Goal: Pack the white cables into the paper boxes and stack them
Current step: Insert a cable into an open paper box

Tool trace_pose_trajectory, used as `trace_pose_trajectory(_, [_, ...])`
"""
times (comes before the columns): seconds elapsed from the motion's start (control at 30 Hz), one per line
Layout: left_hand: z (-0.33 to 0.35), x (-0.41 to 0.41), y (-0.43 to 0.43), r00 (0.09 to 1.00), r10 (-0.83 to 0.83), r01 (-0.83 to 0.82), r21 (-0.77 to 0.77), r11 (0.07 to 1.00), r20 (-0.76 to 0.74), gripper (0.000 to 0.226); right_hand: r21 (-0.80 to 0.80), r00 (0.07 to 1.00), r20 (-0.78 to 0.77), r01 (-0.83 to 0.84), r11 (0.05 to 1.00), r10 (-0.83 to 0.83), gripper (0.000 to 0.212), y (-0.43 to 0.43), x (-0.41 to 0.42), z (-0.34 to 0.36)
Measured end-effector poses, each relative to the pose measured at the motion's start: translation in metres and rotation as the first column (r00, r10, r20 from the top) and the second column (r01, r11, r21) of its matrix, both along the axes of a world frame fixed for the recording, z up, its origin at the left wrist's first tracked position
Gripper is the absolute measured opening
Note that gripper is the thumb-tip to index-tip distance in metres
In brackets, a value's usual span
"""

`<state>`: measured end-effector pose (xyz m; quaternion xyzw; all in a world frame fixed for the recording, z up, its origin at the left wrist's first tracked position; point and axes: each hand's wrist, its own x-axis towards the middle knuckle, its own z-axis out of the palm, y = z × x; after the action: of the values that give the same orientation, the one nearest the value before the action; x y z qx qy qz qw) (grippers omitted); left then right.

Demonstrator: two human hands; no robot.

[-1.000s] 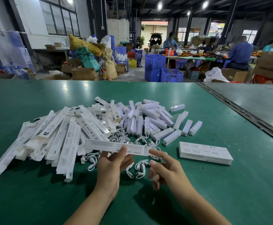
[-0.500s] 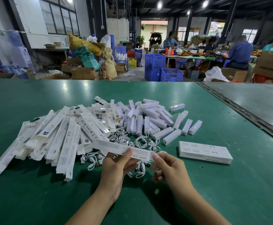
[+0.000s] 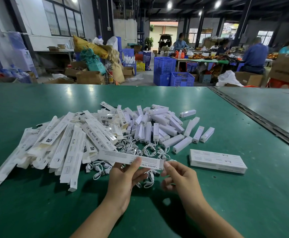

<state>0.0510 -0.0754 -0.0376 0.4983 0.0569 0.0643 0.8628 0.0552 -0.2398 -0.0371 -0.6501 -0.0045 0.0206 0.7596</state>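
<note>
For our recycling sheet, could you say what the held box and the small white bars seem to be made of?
Box: apparently thin matte card, printed with text and lying flat like a folded sleeve. Bars: probably smooth plastic, with a faint sheen and rounded moulded edges.

The left hand (image 3: 123, 176) holds a paper box (image 3: 121, 155) at 6 o'clock. Its thumb covers part of the box's print, and its fingers pass partly out of sight behind the box. The right hand (image 3: 179, 177) has blurred lower fingers, and whether its fingertips pinch the box's end or only touch it is unclear. The bottom edge cuts off both forearms. White cables (image 3: 150, 150) lie half hidden under the hands and under the flat boxes (image 3: 63, 148) at 8 o'clock, whose small print is mostly unreadable.
</note>
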Motion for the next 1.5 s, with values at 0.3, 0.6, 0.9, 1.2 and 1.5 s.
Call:
trace_pose_trajectory(0.3, [-0.004, 0.001, -0.001, 0.999, 0.045, -0.044, -0.108, 0.993, 0.014, 0.034, -0.019, 0.998, -0.036, -0.05, 0.999, 0.049, 0.015, 0.004, -0.001, 0.0])
trace_pose_trajectory(0.6, [-0.002, 0.0, -0.003, 1.0, 0.027, -0.026, -0.07, 0.997, 0.005, 0.038, -0.151, 0.987, 0.127, -0.077, 0.986, 0.097, 0.012, 0.002, -0.005, 0.004])
trace_pose_trajectory(0.9, [0.001, -0.003, -0.005, 0.999, -0.031, 0.031, 0.015, 0.999, -0.008, 0.044, -0.263, 0.847, 0.06, -0.497, 0.827, 0.528, 0.042, 0.002, -0.016, 0.011])
trace_pose_trajectory(1.2, [0.002, 0.005, 0.007, 0.983, 0.182, -0.182, -0.026, 0.983, 0.01, 0.038, -0.784, 0.842, 0.422, 0.153, 0.602, 0.336, 0.024, -0.003, -0.002, -0.011])
trace_pose_trajectory(1.5, [-0.004, 0.006, 0.01, 0.982, 0.188, -0.188, -0.005, 0.982, 0.01, 0.042, -0.956, 0.85, 0.281, 0.204, 0.213, 0.447, 0.028, -0.008, 0.013, -0.015])
